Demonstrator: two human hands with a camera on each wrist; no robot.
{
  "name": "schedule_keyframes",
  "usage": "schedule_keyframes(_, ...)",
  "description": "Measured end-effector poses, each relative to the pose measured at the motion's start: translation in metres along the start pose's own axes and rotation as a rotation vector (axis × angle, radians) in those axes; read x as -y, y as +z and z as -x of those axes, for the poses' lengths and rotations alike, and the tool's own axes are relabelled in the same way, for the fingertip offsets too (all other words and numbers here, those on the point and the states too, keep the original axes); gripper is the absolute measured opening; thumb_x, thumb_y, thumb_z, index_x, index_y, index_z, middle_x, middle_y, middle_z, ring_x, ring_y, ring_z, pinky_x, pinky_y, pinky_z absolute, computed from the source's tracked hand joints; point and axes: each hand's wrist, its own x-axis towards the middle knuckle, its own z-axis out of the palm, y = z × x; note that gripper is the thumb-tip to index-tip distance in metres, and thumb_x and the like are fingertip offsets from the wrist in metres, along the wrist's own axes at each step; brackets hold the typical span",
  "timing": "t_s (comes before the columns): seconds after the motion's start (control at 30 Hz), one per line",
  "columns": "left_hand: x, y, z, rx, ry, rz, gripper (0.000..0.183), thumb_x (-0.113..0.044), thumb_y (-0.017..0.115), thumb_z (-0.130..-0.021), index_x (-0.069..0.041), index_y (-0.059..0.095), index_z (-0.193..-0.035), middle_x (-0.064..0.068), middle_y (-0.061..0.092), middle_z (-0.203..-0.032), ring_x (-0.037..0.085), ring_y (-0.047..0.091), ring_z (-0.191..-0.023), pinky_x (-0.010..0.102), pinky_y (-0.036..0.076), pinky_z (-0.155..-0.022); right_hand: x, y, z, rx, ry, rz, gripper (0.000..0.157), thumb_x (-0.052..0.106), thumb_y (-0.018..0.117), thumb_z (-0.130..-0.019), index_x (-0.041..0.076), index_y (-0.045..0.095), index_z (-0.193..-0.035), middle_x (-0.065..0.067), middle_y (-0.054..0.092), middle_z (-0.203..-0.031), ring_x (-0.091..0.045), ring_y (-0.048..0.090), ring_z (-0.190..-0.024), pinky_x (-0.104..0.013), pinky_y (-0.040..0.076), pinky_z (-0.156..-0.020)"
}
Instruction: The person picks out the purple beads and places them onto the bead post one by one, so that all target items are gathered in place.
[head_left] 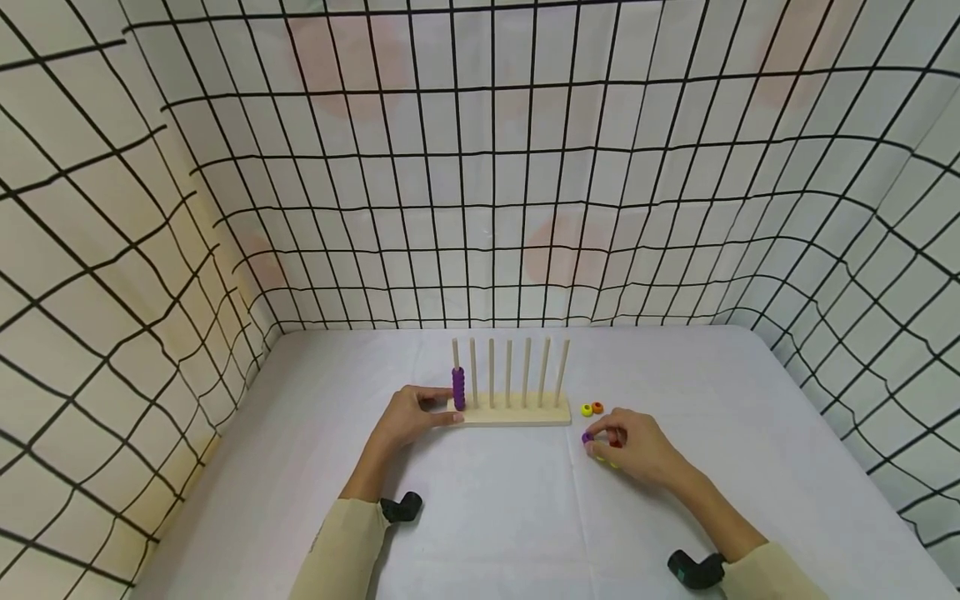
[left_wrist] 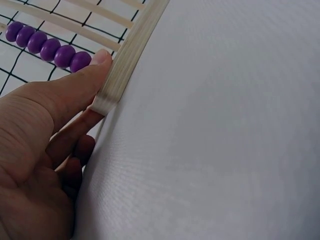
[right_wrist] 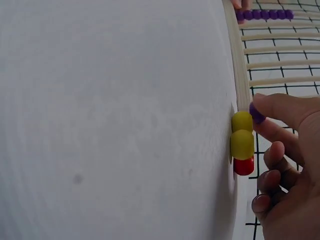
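My left hand point(head_left: 408, 417) grips the left end of a wooden peg board point(head_left: 517, 413), with the thumb over its near edge. Several upright pegs stand along the board. On the leftmost peg sits a stack of purple beads point(head_left: 458, 388); bare wood shows above it. To the right of the board, my right hand point(head_left: 637, 446) pinches one purple bead point(right_wrist: 257, 114) between thumb and index finger. In the right wrist view, two yellow beads point(right_wrist: 242, 144) and a red bead point(right_wrist: 244, 167) lie close by that hand, which partly covers them in the head view.
A yellow bead point(head_left: 587, 410) and an orange bead point(head_left: 597, 407) rest beside the board's right end. White cloth point(head_left: 495, 508) covers the table. Black netting point(head_left: 492, 183) over pale sheets encloses the back and both sides.
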Motion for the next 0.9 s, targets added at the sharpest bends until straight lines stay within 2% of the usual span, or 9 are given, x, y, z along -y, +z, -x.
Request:
schedule_keyframes(0.47,0.000,0.000,0.000,0.001,-0.005,0.007,0.050,-0.044,0.092,-0.075,-0.027,0.079,-0.120,0.006,0.069,-0.137,0.031,0.058,-0.135,0.054,0.043,-0.113,0.010,-0.018,-0.006,-0.024,0.039,0.001,0.016,0.023,0.080,-0.089,0.019,0.078,-0.104,0.003,0.052,-0.079,-0.019,0.046,-0.083,-0.028,0.036,-0.063)
schedule_keyframes(0.67,0.000,0.000,0.000,0.006,-0.012,0.006,0.049,-0.044,0.092,-0.075,-0.028,0.079,-0.120,0.005,0.069,-0.137,0.030,0.058,-0.136,0.053,0.043,-0.114,0.014,-0.029,-0.010,-0.050,0.003,0.049,0.020,0.030,0.082,-0.089,0.021,0.079,-0.107,0.004,0.052,-0.081,-0.018,0.046,-0.083,-0.028,0.037,-0.066)
schedule_keyframes(0.9,0.000,0.000,0.000,0.008,-0.007,-0.003,0.050,-0.044,0.092,-0.075,-0.028,0.079,-0.120,0.005,0.069,-0.137,0.030,0.058,-0.135,0.054,0.043,-0.113,0.026,-0.048,-0.019,-0.074,-0.044,0.069,0.021,0.029,0.081,-0.090,0.019,0.079,-0.108,0.004,0.053,-0.081,-0.023,0.049,-0.087,-0.029,0.038,-0.070)
